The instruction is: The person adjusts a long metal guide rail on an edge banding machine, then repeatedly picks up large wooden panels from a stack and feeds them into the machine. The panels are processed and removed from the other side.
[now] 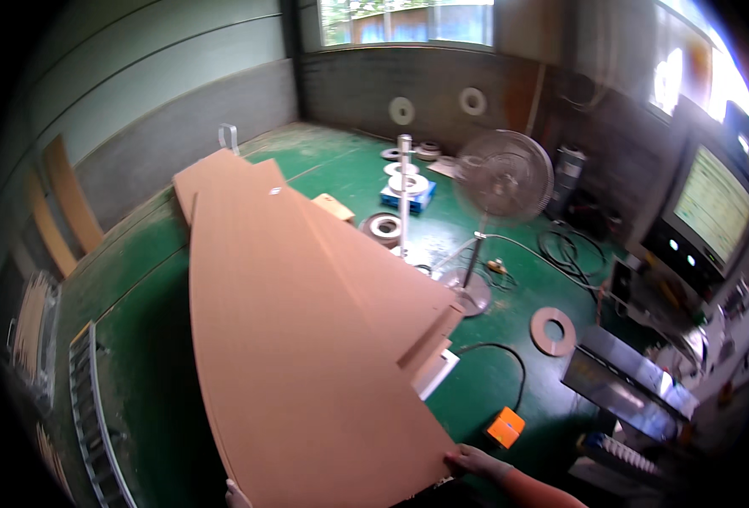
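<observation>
A long tan fibreboard panel (290, 339) stretches away from me, lying on top of a stack of similar boards (374, 271). My right hand (474, 462) grips the panel's near right corner, fingers curled on its edge. Only a sliver of my left hand (236, 494) shows at the panel's near left edge, at the bottom of the view; the board hides the rest, so its grip is unclear.
A standing fan (503, 178) is on the green floor to the right, with cables (510, 364) and an orange box (505, 427). Tape rolls (384, 227) and a flat ring (553, 331) lie about. A machine with a lit screen (713, 207) stands at right. Boards (61, 203) lean on the left wall.
</observation>
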Available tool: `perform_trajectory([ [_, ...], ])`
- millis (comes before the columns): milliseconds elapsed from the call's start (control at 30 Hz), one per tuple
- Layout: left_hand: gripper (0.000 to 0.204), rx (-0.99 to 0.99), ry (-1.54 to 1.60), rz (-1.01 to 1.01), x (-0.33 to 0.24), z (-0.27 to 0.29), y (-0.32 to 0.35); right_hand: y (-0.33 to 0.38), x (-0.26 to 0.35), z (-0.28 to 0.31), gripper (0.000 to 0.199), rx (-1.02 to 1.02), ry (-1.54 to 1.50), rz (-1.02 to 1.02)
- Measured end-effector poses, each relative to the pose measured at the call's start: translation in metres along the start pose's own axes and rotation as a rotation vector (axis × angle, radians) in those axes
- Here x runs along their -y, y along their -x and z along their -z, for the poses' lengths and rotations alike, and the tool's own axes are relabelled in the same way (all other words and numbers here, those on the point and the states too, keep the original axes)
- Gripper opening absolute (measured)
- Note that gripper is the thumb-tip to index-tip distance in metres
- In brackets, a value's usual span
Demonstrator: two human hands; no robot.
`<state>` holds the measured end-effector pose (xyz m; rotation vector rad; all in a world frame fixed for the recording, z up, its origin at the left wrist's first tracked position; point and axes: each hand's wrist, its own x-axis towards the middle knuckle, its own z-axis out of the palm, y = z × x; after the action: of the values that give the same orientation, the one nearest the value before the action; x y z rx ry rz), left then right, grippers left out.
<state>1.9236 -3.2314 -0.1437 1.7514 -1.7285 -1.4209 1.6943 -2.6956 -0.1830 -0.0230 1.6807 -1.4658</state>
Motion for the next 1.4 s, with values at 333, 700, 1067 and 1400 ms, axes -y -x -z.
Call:
perform_trajectory([
  [333,0.084,0.248,0.077,0.060,0.068,0.003,0.087,0.093,-0.042,0.044,0.045,-0.074,-0.170,-0.032],
  [700,0.090,1.043,0.577,0.348,0.159,0.033,0.214,0.205,-0.144,0.041,0.065,-0.181,-0.830,0.275],
  [1067,0.069,0.688,0.051,0.017,0.148,0.016,0.316,0.224,-0.091,0.099,0.058,-0.089,-0.675,0.412],
  [1400,0.061,1.331,0.087,0.340,0.117,-0.132,0.434,0.288,-0.119,0.075,0.039,-0.195,-0.795,0.325],
])
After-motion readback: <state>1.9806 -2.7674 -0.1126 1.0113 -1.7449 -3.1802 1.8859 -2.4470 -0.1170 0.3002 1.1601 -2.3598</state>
